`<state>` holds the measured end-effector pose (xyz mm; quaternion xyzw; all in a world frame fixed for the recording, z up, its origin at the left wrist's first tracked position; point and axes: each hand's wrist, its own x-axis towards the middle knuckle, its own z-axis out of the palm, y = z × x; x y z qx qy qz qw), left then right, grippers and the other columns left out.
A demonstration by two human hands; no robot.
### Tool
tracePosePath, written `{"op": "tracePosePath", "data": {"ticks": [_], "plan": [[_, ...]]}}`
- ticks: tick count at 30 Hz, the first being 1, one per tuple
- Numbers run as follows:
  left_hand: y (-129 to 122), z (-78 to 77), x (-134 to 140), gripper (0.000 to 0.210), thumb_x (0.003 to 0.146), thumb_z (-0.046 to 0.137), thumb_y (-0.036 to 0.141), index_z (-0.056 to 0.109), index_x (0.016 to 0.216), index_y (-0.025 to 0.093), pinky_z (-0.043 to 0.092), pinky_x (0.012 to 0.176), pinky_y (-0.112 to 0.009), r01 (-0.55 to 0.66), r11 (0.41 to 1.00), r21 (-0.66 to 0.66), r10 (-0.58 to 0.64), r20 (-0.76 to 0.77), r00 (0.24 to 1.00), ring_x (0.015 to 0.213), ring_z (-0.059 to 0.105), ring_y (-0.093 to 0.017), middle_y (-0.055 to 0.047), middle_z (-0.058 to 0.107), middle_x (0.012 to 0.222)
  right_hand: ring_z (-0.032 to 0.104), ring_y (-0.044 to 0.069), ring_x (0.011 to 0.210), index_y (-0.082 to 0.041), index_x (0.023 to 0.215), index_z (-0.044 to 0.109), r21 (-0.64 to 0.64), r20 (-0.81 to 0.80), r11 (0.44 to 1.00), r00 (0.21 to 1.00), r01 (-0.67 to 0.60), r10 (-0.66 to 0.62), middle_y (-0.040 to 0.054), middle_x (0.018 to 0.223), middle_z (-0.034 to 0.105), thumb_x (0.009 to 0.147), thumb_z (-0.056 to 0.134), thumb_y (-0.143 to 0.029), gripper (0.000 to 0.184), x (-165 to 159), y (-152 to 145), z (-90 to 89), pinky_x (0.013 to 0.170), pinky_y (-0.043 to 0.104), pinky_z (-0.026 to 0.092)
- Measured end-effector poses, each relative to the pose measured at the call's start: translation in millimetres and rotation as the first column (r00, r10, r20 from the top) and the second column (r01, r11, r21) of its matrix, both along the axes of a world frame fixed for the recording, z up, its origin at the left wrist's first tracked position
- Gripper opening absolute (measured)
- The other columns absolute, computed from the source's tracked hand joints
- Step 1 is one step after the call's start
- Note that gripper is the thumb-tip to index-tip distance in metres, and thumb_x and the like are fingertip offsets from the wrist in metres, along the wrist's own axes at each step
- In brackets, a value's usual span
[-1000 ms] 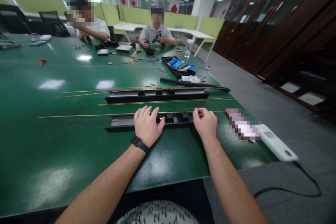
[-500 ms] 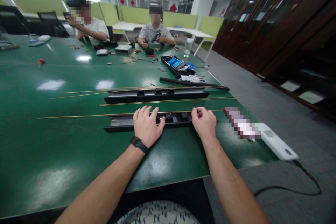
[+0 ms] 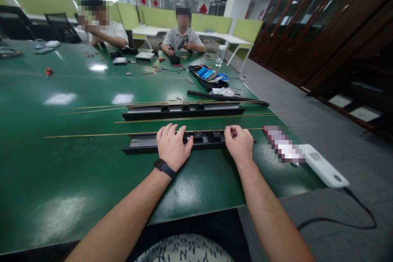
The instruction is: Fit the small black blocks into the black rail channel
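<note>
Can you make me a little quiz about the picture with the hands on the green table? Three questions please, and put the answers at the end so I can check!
1. True or false: the dark wristband is on the left wrist.

2. Pick one. What is under the left hand?
A) the white glove
B) the near black rail
C) the clear bottle

3. Short answer: which hand is nearer the white device?

Key: 1. True. 2. B. 3. The right hand.
</note>
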<state>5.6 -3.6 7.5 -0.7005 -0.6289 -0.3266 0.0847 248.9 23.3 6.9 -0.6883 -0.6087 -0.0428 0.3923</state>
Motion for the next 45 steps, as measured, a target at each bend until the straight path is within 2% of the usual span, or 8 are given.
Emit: {"op": "tracePosePath", "data": {"ticks": [12, 22, 25, 31, 37, 42, 45], "plan": [[0.8, 3.3, 1.3, 0.037, 0.093, 0.067, 0.047, 0.078, 0.119, 0.023, 0.038, 0.120, -0.055, -0.019, 1.000, -0.014, 0.019, 0.016, 1.000, 0.135, 0.059, -0.035, -0.014, 0.074, 0.130, 0.057, 0.024, 0.082, -0.022, 0.080, 0.071, -0.013, -0.001, 0.999, 0.999, 0.046, -0.046, 0.0051, 0.072, 0.069, 0.095, 0.056, -0.043, 0.030, -0.9, -0.5, 2.4, 0.080, 0.036, 0.037], [1.4, 1.0, 1.8, 0.038, 0.093, 0.068, 0.047, 0.078, 0.120, 0.023, 0.036, 0.121, -0.055, -0.034, 0.999, -0.001, 0.034, 0.008, 0.999, 0.137, 0.058, -0.036, -0.015, 0.073, 0.131, 0.054, 0.022, 0.079, -0.021, 0.082, 0.071, -0.031, 0.017, 0.986, 0.986, 0.164, -0.163, 0.0053, 0.074, 0.070, 0.094, 0.056, -0.037, 0.026, 4.4, 0.1, 5.1, 0.078, 0.034, 0.033], [1.4, 0.6, 1.5, 0.037, 0.093, 0.067, 0.046, 0.078, 0.120, 0.023, 0.037, 0.120, -0.055, -0.032, 0.999, 0.009, 0.032, 0.003, 0.999, 0.137, 0.058, -0.035, -0.015, 0.073, 0.130, 0.054, 0.021, 0.078, -0.021, 0.082, 0.072, -0.027, 0.014, 0.990, 0.990, 0.139, -0.138, 0.0037, 0.074, 0.070, 0.096, 0.056, -0.040, 0.028, 3.4, -0.8, 5.4, 0.077, 0.033, 0.032], [1.6, -0.9, 1.1, 0.038, 0.093, 0.067, 0.047, 0.077, 0.122, 0.023, 0.036, 0.120, -0.055, -0.027, 1.000, 0.013, 0.027, -0.005, 1.000, 0.136, 0.058, -0.035, -0.015, 0.073, 0.130, 0.055, 0.020, 0.076, -0.021, 0.084, 0.074, -0.025, 0.038, 0.999, 0.999, -0.020, 0.021, 0.0028, 0.073, 0.069, 0.098, 0.055, -0.043, 0.032, -0.8, -1.7, 3.8, 0.078, 0.032, 0.032], [2.2, -1.3, 1.5, 0.038, 0.093, 0.067, 0.047, 0.077, 0.121, 0.023, 0.037, 0.119, -0.056, -0.026, 0.999, 0.023, 0.026, -0.002, 1.000, 0.136, 0.058, -0.036, -0.015, 0.073, 0.131, 0.054, 0.020, 0.080, -0.021, 0.075, 0.069, -0.026, 0.054, 0.991, 0.990, 0.128, -0.126, 0.0032, 0.073, 0.068, 0.096, 0.057, -0.038, 0.029, 1.0, -0.6, 3.4, 0.078, 0.033, 0.029], [1.7, -0.3, 1.8, 0.038, 0.093, 0.067, 0.047, 0.077, 0.122, 0.023, 0.036, 0.120, -0.055, -0.027, 0.999, 0.023, 0.027, -0.003, 1.000, 0.136, 0.058, -0.035, -0.015, 0.072, 0.132, 0.052, 0.019, 0.078, -0.021, 0.074, 0.067, -0.038, 0.045, 0.994, 0.994, 0.099, -0.097, 0.0021, 0.071, 0.066, 0.097, 0.057, -0.039, 0.030, 2.3, -0.5, 4.2, 0.077, 0.033, 0.029], [1.9, -0.4, 1.6, 0.039, 0.093, 0.068, 0.047, 0.078, 0.121, 0.023, 0.037, 0.119, -0.055, -0.029, 0.999, 0.018, 0.029, -0.001, 1.000, 0.136, 0.058, -0.036, -0.015, 0.072, 0.132, 0.052, 0.020, 0.078, -0.021, 0.074, 0.068, -0.032, 0.056, 0.992, 0.991, 0.125, -0.123, 0.0026, 0.071, 0.066, 0.096, 0.058, -0.038, 0.030, 2.5, -0.8, 4.0, 0.077, 0.033, 0.027]]}}
